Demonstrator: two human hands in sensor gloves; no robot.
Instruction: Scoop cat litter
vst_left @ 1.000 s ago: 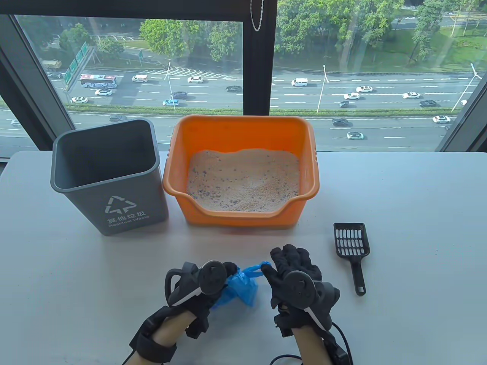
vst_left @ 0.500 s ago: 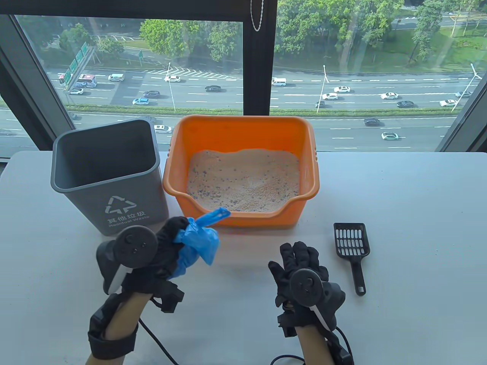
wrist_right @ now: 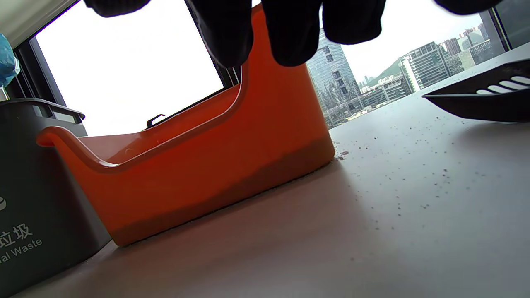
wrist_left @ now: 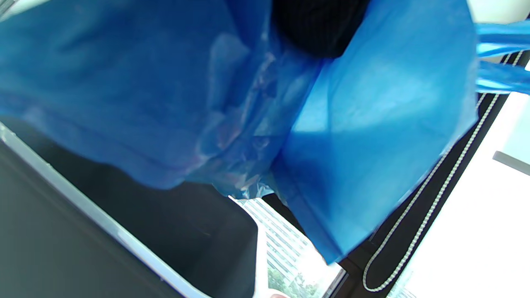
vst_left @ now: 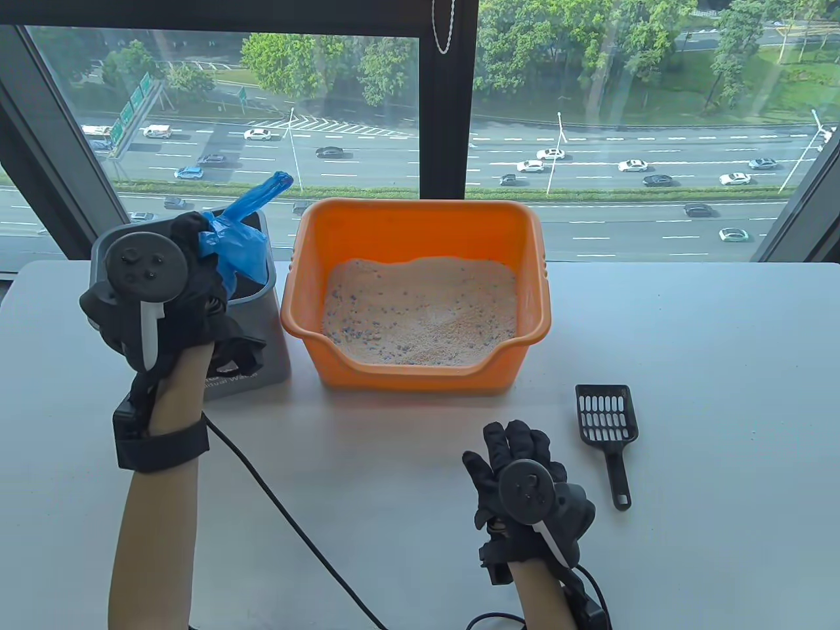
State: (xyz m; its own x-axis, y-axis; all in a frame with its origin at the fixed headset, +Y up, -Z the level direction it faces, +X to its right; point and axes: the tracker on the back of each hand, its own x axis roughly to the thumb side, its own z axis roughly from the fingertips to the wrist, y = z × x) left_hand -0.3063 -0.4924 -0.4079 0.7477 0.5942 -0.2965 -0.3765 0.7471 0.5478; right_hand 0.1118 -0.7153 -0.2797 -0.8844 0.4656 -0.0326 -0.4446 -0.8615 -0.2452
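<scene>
Blue bag (vst_left: pixel 233 246): raised over grey bin (vst_left: pixel 259 289), gripped by left hand (vst_left: pixel 167 289) | right hand (vst_left: pixel 518 469): released, unmoved | disposal pending

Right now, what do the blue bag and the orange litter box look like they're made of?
Blue bag: thin plastic film, likely; translucent, glossy, crumpled in the left hand. Orange litter box: rigid moulded plastic, it seems; smooth, slight sheen, rolled rim.

Blue bag (vst_left: pixel 236 246), orange litter box (vst_left: pixel 420 223), grey bin (vst_left: pixel 262 341), black scoop (vst_left: pixel 607 420)

Table view high, facing window, wrist views close — both share bin (vst_left: pixel 262 308) (wrist_right: pixel 29 231)
</scene>
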